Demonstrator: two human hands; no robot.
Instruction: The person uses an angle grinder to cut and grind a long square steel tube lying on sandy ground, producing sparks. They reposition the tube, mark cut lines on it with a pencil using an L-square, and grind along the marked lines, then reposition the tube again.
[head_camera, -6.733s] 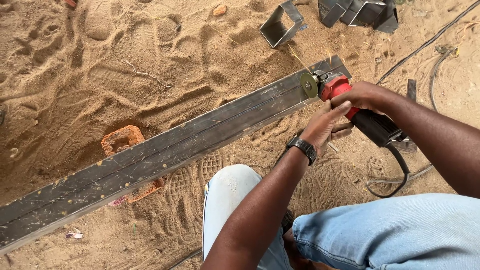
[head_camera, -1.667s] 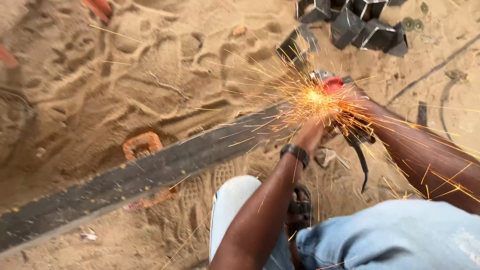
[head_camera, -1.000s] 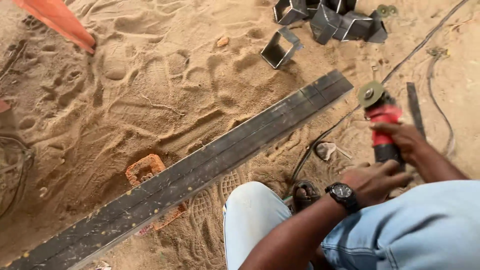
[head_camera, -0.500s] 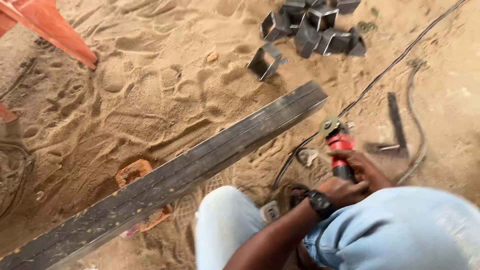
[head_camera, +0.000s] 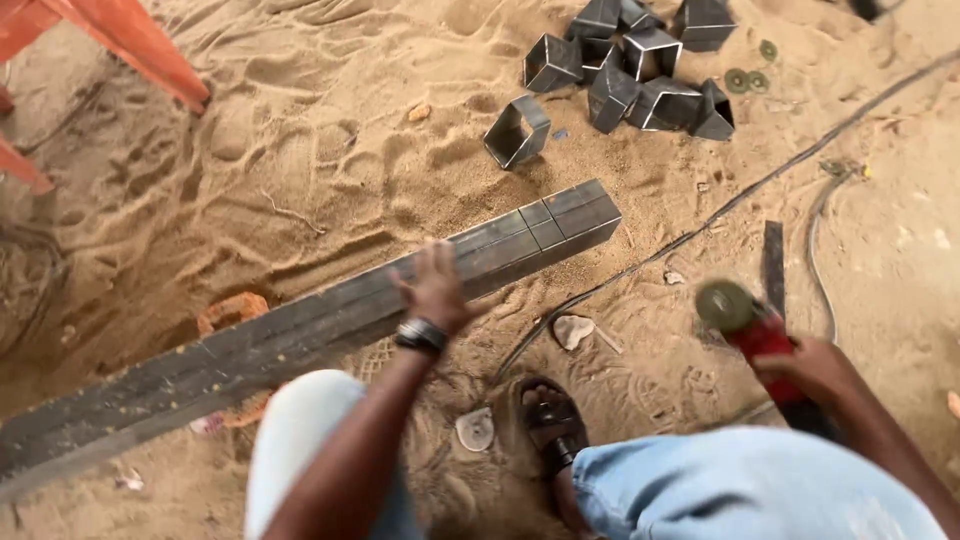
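Half a second back both hands were bunched at the red angle grinder (head_camera: 762, 335); now the left hand (head_camera: 436, 288) has gone forward and rests flat on top of the long steel square tube (head_camera: 330, 320), fingers spread, a watch at the wrist. That grip is wide, a pressing palm and not a clasp. The right hand (head_camera: 815, 368) holds the grinder by its body, its grip closed around the red housing, the disc lifted clear and well apart from the tube, off to the person's right above the sand. No sparks show.

The tube lies slantwise across the sandy ground, its near part propped on a reddish brick (head_camera: 232, 312) and its far end close to a loose cut piece (head_camera: 517, 131). Faint cross lines show near that end. A heap of short cut sections (head_camera: 640, 70) sits further off, with a few spare discs (head_camera: 745, 80) beside it. A black cable (head_camera: 720, 215) runs past the tube's end, and a sandalled foot (head_camera: 550, 425) is planted between the knees.

By my reading, this is a pause between cuts: the tube is being steadied or shifted. Another cut would call for a firm hold-down beside the marked line, and the disc brought in square with the cable kept clear.
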